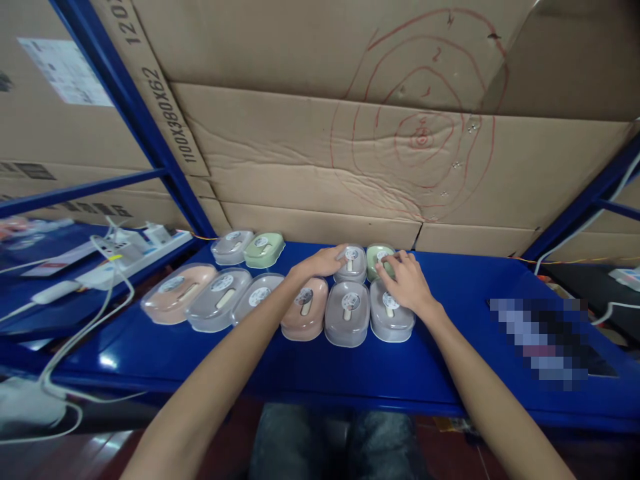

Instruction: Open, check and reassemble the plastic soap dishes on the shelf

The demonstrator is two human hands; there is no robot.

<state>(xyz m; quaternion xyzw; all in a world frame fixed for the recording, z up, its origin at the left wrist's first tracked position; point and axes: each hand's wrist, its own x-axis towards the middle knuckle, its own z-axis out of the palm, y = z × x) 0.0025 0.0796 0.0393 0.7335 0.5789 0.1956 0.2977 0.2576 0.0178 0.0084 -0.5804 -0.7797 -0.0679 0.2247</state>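
Lidded plastic containers with clear domed covers, round stickers and pale handles stand in two rows. In the back row, a grey container (350,272) touches a green container (374,256) on its right. My left hand (320,262) lies with outstretched fingers against the grey one's left side. Bent over the green one's right side is my right hand (407,283), its thumb on the lid and fingers round the edge. In front stand a peach container (304,327), a grey container (347,323) and another grey one (391,330), partly below my right wrist.
Farther left stand a grey container (230,250), a green container (265,252) and several front-row ones, one partly behind my left forearm. A power strip (135,260) with white cables lies left on the blue table (450,373). Cardboard (280,160) walls the back; blue posts flank it.
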